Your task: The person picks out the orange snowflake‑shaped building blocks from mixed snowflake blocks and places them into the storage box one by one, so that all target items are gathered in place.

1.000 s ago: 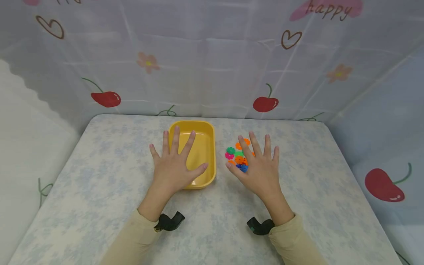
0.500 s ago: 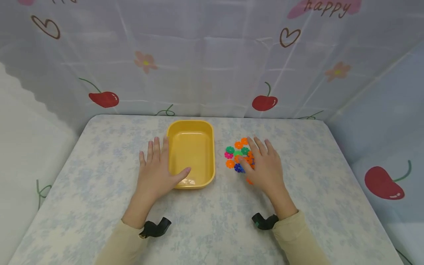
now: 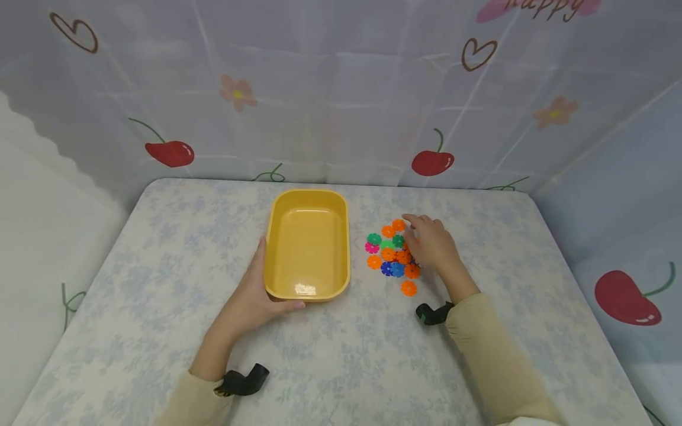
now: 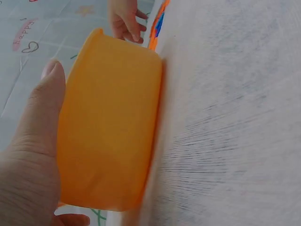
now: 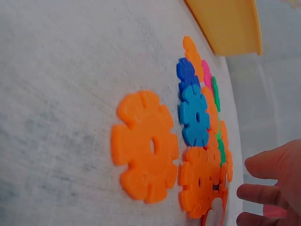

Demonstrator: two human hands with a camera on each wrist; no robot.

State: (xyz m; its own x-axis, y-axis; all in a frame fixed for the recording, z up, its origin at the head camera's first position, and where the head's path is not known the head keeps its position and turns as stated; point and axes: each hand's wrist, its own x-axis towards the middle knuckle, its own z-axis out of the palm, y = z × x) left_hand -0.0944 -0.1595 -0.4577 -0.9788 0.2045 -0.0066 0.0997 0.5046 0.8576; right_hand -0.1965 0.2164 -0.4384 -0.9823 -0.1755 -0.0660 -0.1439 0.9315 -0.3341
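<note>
My left hand (image 3: 247, 302) grips the near left corner of a yellow plastic tray (image 3: 306, 248). Its thumb lies along the near side, and the other fingers are mostly hidden at the left wall. In the left wrist view, the tray's outer wall (image 4: 110, 127) fills the middle, beside the thumb. Right of the tray lie several flower-shaped plastic discs (image 3: 396, 269) in orange, blue, green and pink, some overlapping. My right hand (image 3: 434, 244) hovers at the right edge of these discs, fingers loosely bent and holding nothing. One orange disc (image 5: 134, 146) lies apart, nearest in the right wrist view.
A pale blue-white patterned cloth covers the table (image 3: 341, 367). Behind it hangs a white curtain (image 3: 330, 106) printed with cherries, hearts and flowers. Each wrist wears a black strap-like piece (image 3: 242, 381).
My left hand has come down from above the tray to its near left corner and taken hold. My right hand has lowered toward the discs' right edge, its spread fingers now bent.
</note>
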